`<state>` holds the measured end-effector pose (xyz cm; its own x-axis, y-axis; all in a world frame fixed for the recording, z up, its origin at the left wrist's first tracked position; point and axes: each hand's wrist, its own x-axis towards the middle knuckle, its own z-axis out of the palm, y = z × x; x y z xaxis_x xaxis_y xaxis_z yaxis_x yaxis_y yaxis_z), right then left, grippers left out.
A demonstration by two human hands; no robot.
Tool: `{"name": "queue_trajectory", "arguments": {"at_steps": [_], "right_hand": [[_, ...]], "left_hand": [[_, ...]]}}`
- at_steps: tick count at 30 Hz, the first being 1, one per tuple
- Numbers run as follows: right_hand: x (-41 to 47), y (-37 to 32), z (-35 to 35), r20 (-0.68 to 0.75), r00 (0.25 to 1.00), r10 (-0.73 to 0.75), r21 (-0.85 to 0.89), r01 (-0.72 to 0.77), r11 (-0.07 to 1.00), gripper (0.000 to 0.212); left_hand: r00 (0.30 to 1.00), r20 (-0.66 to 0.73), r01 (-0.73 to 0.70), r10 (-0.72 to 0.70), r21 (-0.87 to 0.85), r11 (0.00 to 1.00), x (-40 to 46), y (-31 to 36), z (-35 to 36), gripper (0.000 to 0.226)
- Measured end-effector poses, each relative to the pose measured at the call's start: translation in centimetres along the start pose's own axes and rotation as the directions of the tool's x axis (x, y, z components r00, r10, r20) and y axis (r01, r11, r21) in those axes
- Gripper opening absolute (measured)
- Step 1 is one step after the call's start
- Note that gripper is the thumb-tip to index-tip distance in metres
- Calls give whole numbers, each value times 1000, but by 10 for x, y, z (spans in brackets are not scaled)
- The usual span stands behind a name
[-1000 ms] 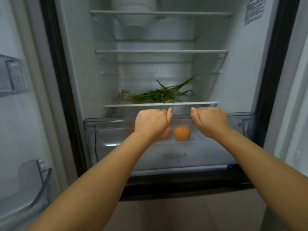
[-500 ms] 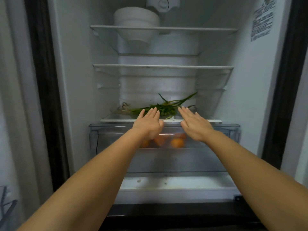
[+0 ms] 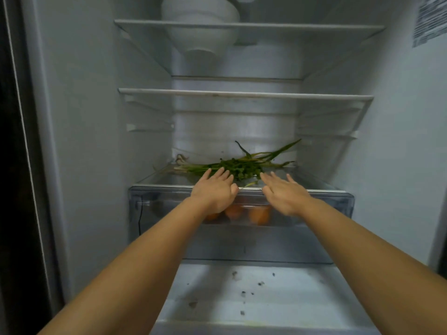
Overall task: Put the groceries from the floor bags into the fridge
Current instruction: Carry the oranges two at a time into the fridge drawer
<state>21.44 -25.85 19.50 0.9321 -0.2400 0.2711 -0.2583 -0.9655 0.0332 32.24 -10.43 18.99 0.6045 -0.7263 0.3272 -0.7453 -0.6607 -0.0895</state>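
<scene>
The fridge stands open in front of me. A clear crisper drawer (image 3: 333, 204) sits pushed in at the bottom, with oranges (image 3: 259, 215) showing through its front. A bunch of green onions and herbs (image 3: 242, 165) lies on the glass shelf (image 3: 167, 181) just above the drawer. My left hand (image 3: 214, 192) and my right hand (image 3: 285, 195) are flat with fingers spread, palms against the drawer's top front edge, fingertips reaching over the shelf's edge near the greens. Neither hand holds anything.
A stack of white bowls (image 3: 200, 27) stands on the top shelf (image 3: 302, 26). The middle shelf (image 3: 244, 94) is bare. A white ledge (image 3: 254, 293) with dark crumbs lies below the drawer. The dark fridge frame (image 3: 21, 165) runs down the left.
The drawer went from pulled out to pushed in. My hands let go of its rim and opened flat against its front. The view has moved closer and tilted up.
</scene>
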Motion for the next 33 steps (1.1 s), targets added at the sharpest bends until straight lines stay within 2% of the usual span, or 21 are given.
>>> {"name": "queue_trajectory", "arguments": {"at_steps": [4,7,9,10,12,15,17,19,22,24,27,33], "right_hand": [[1,-1,3,-35,999,-6,-2,6,1000,50],[-4,-1,15,-245,969,-22,-12,20,1000,49],[-18,-4,23,-367,930,4,66,22,998,63],[-26,-6,26,-397,918,5,92,35,995,68],[-45,-12,27,-413,911,-9,107,59,992,62],[-78,-18,17,-468,883,-32,90,83,992,50],[-104,-24,6,-505,862,-43,77,95,993,43],[-131,-32,-1,-499,865,-56,41,88,995,40],[-169,-49,-6,-408,913,-1,106,48,993,41],[-188,-60,-2,-360,933,-26,113,70,991,41],[-218,-80,10,-301,949,-94,96,128,987,41],[-277,-136,39,-211,944,-254,208,298,932,34]], "left_hand": [[1000,-29,3,-4,-22,1000,3,-1,4,52],[983,-174,54,-54,-4,999,-5,5,8,43],[972,-227,63,-63,-6,998,-14,8,8,40],[968,-242,61,-63,-14,998,-18,8,5,39],[959,-272,66,-75,-41,997,-30,9,-8,40],[928,-373,-8,4,-10,1000,-59,19,-29,39],[924,-371,-79,94,56,995,-84,29,-40,37],[926,-357,-113,125,53,992,-112,38,-45,37],[941,-333,-84,54,-76,994,-157,48,-45,37],[949,-308,-87,59,-80,993,-185,50,-36,36],[981,-186,-72,63,-44,996,-241,55,-22,36],[989,-69,126,-131,-67,990,-366,58,-8,35]]}}
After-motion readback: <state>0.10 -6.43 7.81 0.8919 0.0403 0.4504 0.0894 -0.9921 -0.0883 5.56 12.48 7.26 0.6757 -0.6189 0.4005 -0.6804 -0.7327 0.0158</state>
